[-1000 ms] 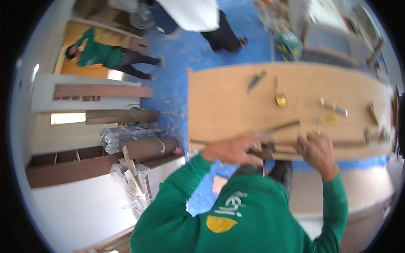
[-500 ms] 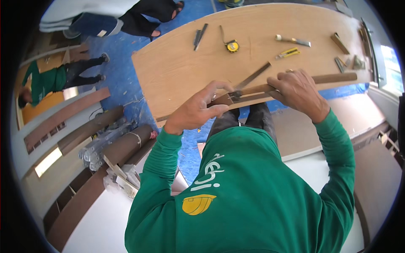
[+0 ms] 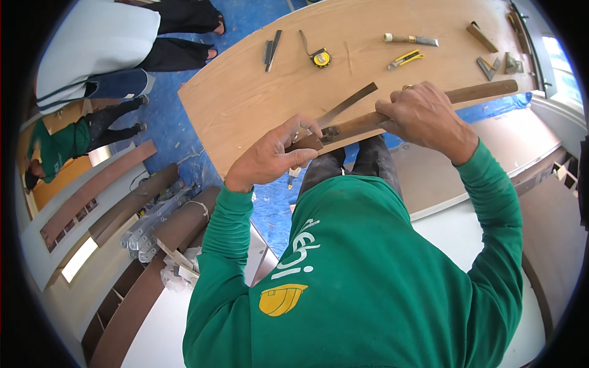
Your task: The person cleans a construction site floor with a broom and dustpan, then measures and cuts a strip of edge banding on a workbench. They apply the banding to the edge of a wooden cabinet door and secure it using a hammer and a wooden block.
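My right hand (image 3: 429, 116) is closed around a long brown wooden strip (image 3: 481, 92), which reaches out beyond it to the right along the near edge of the table. At the strip's left end sits a small dark metal piece (image 3: 330, 132), whose kind I cannot make out. There my left hand (image 3: 270, 153) grips the strip's dark brown end (image 3: 310, 142) between thumb and fingers. A thin, dark flat strip (image 3: 353, 101) slants away from the left fingers over the tabletop; whether they hold it, I cannot tell.
On the pale wooden table (image 3: 245, 101) lie a tape measure (image 3: 320, 58), a yellow utility knife (image 3: 406, 59), a chisel-like tool (image 3: 411, 40) and a wooden block (image 3: 482, 37). Two people stand at the left, one in green (image 3: 61, 144). Brown rolls (image 3: 187, 214) lie below them.
The wooden strip has turned slightly, its right end rising in the picture. Both hands keep their grip. My view has shifted, and more of the people at the left shows.
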`<state>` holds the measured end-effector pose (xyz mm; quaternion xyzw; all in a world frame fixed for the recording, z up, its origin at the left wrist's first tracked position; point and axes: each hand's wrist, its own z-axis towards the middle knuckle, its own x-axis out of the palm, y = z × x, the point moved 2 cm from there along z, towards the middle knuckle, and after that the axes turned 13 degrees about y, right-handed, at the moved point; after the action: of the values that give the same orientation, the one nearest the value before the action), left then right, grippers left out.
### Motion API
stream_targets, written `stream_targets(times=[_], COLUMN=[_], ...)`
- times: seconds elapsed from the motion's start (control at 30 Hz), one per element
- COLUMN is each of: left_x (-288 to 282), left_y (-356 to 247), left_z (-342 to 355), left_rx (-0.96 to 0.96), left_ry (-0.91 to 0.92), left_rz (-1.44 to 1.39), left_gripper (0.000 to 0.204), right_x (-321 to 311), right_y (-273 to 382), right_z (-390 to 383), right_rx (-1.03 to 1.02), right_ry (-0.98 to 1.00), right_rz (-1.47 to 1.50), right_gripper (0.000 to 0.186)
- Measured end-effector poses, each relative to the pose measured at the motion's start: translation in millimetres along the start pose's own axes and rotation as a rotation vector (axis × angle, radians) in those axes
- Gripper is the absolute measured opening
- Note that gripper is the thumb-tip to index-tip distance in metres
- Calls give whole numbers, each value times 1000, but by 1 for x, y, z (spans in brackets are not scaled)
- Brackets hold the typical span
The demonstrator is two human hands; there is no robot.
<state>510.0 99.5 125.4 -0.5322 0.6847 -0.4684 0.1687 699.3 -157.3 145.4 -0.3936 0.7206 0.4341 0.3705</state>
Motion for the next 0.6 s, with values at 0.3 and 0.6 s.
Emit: stream_targets(times=[0.3,0.6], left_x=[2,12], left_y=[0,-9], left_z=[7,12], left_rx=[11,-24], left_ry=[24,227], left_rz=[-5,-120], left_gripper=[33,24], right_x=[8,19], right_y=[5,-7], right_z=[-6,-22], right_rx=[-1,-7], right_ry=[-1,-16], right_rz=[18,46], right_gripper=[19,26])
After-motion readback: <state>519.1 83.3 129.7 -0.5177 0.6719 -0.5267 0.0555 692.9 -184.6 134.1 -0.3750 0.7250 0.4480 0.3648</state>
